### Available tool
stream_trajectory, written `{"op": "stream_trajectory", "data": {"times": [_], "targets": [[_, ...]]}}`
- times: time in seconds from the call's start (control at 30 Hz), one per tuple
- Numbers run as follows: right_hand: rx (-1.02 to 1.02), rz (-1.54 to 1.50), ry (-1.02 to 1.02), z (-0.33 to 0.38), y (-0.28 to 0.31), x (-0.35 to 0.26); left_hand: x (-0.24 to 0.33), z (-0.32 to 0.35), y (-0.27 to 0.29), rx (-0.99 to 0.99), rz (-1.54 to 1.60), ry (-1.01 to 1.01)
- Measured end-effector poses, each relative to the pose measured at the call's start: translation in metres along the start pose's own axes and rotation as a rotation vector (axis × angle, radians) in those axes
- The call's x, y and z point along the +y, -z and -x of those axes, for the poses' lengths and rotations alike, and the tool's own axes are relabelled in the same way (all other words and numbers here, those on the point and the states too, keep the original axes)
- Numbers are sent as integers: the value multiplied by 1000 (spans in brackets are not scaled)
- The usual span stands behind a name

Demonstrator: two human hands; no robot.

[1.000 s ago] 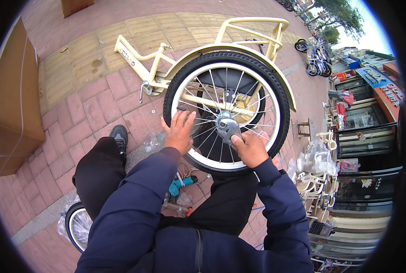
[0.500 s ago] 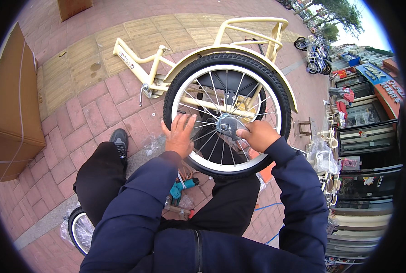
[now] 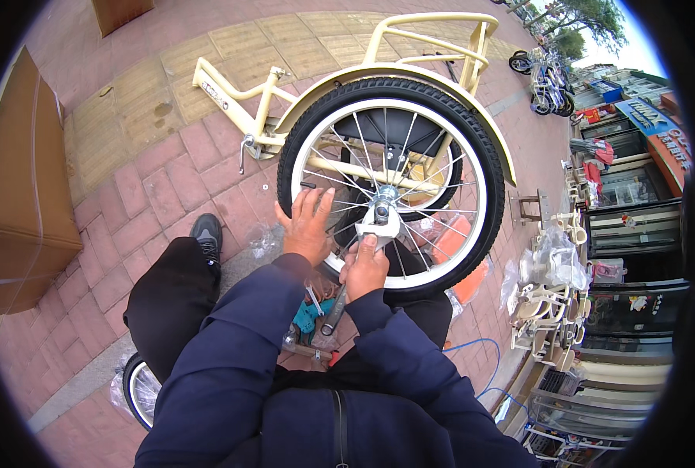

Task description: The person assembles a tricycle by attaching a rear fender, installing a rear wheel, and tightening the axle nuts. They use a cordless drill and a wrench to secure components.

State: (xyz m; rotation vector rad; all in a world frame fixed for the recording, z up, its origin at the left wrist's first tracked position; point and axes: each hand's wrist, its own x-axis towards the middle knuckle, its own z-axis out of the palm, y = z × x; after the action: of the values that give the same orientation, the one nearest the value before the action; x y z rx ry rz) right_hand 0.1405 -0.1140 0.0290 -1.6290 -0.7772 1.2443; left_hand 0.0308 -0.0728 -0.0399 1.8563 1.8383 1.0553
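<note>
A bicycle wheel (image 3: 472, 261) with a black tyre and white rim stands in front of me, fitted to a cream tricycle frame (image 3: 247, 117). My left hand (image 3: 310, 230) lies against its near left side, fingers stretched over the rim and spokes. My right hand (image 3: 365, 269) is closed around an adjustable wrench (image 3: 378, 227). The wrench's silver head is at the axle nut by the hub (image 3: 381, 204), and its handle end shows below the fist. A cream mudguard (image 3: 488, 129) curves over the tyre.
A teal power tool (image 3: 307, 318) and a small silver spanner (image 3: 314, 300) show below my hands. Cardboard box (image 3: 31, 187) at left; another small wheel (image 3: 141, 390) near my leg. Cream parts (image 3: 546, 312) and a blue hose (image 3: 495, 363) lie at right.
My right hand has swung from the right of the hub to below it, turning the wrench with it. The left hand stays against the wheel.
</note>
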Motion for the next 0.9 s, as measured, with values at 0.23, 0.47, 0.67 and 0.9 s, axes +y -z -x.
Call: {"op": "stream_trajectory", "data": {"times": [0.23, 0.47, 0.67, 0.9], "targets": [[-34, -214, 66, 5, -19, 12, 2, -4, 3, -38, -49, 7], [-190, 93, -59, 28, 52, -25, 2, -6, 6, -46, -26, -3], [-369, 883, 29, -13, 82, -118, -2, -9, 5, -49, -41, -20], [-459, 1686, 423, -41, 56, -186, 0, -6, 6, -48, -50, -13]]}}
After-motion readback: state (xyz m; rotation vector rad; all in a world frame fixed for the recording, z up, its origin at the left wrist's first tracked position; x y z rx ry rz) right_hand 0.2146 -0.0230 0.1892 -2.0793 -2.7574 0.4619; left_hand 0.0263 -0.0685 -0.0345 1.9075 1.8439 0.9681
